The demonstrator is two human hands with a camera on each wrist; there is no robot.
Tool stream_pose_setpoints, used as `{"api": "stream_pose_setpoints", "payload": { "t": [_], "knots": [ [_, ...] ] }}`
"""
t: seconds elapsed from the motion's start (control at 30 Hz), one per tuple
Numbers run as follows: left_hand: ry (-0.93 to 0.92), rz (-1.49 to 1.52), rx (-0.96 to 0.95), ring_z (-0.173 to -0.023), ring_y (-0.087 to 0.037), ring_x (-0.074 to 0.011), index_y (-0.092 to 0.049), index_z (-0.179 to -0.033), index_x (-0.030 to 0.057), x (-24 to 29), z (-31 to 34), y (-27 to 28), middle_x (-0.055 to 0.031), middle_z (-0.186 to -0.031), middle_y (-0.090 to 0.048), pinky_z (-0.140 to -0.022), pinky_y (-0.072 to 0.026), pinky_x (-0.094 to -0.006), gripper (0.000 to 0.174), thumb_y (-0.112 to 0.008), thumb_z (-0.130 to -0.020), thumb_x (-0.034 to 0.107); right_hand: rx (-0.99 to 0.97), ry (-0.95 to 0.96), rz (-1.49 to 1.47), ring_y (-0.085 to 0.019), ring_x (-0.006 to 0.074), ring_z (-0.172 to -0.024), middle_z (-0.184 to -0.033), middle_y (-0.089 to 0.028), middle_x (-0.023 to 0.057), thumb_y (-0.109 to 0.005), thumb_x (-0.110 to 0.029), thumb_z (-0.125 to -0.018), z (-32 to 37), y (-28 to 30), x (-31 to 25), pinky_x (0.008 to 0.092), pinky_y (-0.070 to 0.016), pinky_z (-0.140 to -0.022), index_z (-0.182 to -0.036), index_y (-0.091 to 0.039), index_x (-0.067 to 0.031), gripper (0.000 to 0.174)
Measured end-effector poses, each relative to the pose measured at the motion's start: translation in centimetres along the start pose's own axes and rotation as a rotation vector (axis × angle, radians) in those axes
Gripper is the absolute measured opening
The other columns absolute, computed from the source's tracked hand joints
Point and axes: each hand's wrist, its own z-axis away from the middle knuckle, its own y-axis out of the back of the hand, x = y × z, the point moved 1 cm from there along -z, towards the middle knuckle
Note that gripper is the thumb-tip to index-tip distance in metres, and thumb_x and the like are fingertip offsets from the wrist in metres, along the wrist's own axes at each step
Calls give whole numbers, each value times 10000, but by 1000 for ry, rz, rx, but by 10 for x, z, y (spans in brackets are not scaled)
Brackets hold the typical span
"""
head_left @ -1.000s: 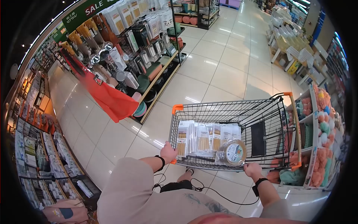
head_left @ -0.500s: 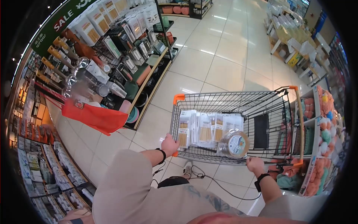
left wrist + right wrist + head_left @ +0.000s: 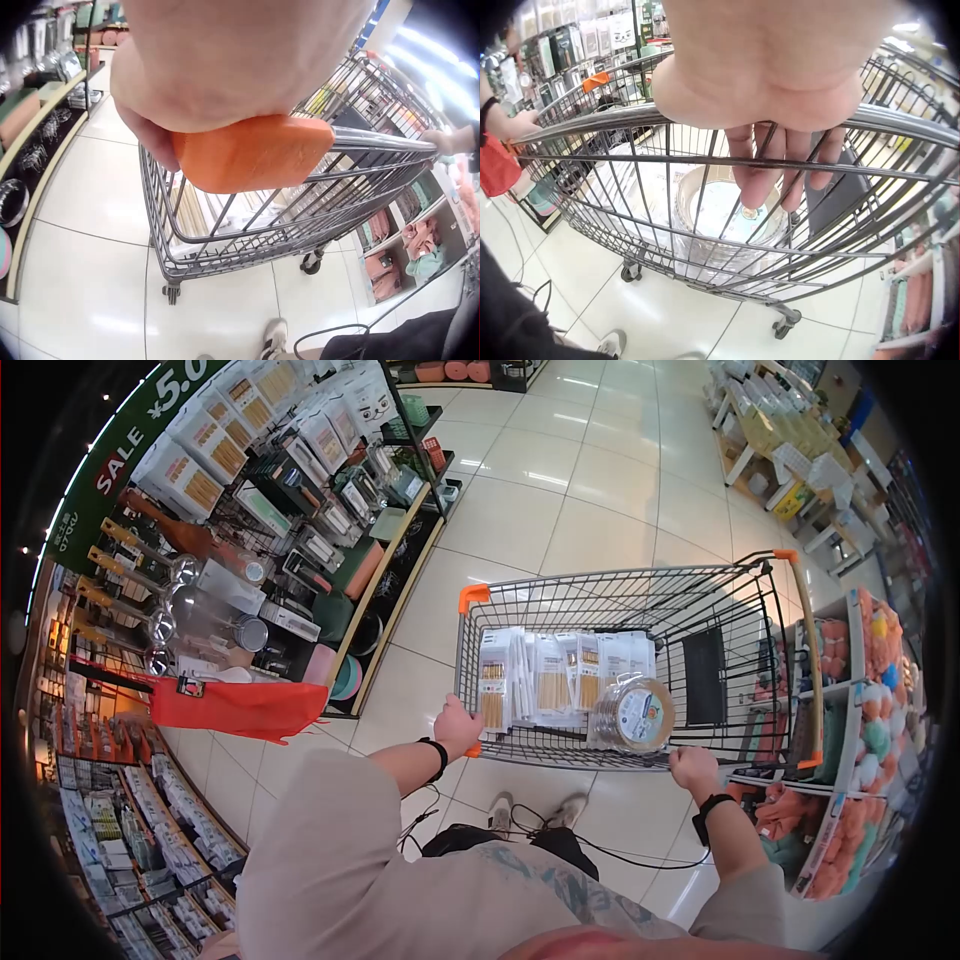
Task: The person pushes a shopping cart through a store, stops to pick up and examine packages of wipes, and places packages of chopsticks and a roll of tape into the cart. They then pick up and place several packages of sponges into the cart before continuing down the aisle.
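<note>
A metal shopping cart [image 3: 600,582] with orange corner pieces stands before the person. My left hand [image 3: 457,726] grips the cart's near left corner; in the left wrist view that hand [image 3: 217,67] lies over the orange corner piece [image 3: 251,154]. My right hand [image 3: 693,768] holds the near side rail, and in the right wrist view its fingers [image 3: 759,178] curl over the rail and hang inside the wires. Inside the cart lie several white packs of wooden sticks [image 3: 553,678] and, right of them, a wrapped stack of round items [image 3: 640,715].
A shelf of kitchen goods [image 3: 330,520] under a SALE sign [image 3: 120,465] stands at left, with a red cloth-like item [image 3: 235,708] hanging from it. White shelving with coloured goods [image 3: 835,760] is close at right. Cables [image 3: 620,857] lie by the feet.
The left shelf and sign have come nearer and lower in view, and the cart sits slightly higher in the picture. Both shoes now show side by side. Both hands keep their hold.
</note>
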Motion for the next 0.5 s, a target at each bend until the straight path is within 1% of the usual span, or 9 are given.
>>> {"api": "stream_pose_setpoints", "payload": {
  "t": [0.13,0.17,0.27,0.3,0.33,0.43,0.5],
  "knots": [
    [10,12,3,-877,-667,-430,-424,-1075,-22,14,-24,2,-265,-978,-634,-784,-550,-496,470,-639,-815,306,-25,35,20,-676,354,-971,-990,-723,154,-417,-414,-924,-33,30,-1,481,-541,-839,-973,-751,-115,451],
    [31,14,33,-868,-668,-431,-431,-1071,-37,21,-28,5,-260,-917,-659,-773,-547,-505,465,-637,-810,288,-41,36,31,-676,355,-974,-991,-723,154,-414,-413,-928,-41,38,-2,481,-541,-841,-978,-750,-114,453],
    [55,19,49,-880,-665,-433,-433,-1072,-38,37,-39,11,-268,-929,-659,-788,-544,-502,473,-646,-810,293,-45,75,50,-674,357,-978,-996,-721,157,-404,-418,-939,-64,63,-4,482,-539,-847,-999,-748,-115,463],
    [79,32,56,-896,-662,-437,-433,-1073,-38,52,-46,17,-274,-937,-658,-801,-541,-501,479,-657,-810,294,-44,88,51,-674,358,-976,-996,-720,158,-404,-419,-939,-85,78,-1,483,-539,-848,-1003,-747,-115,463],
    [94,37,54,-900,-662,-438,-432,-1074,-38,54,-50,18,-275,-941,-658,-803,-542,-500,482,-661,-811,295,-50,98,50,-674,359,-973,-995,-720,159,-404,-420,-939,-94,87,-4,484,-538,-848,-1007,-746,-114,464],
    [131,50,57,-912,-662,-441,-423,-1087,-38,62,-68,17,-274,-961,-656,-810,-542,-498,502,-671,-814,302,-109,98,56,-663,362,-998,-1012,-716,164,-376,-471,-958,-119,116,-11,488,-522,-874,-1026,-737,-127,503],
    [169,52,49,-913,-662,-439,-419,-1094,-36,74,-77,19,-273,-970,-656,-815,-542,-497,510,-672,-815,307,-90,112,89,-662,361,-1004,-1017,-718,159,-369,-489,-964,-144,128,-7,485,-522,-876,-1055,-738,-146,511]
  ]
}}
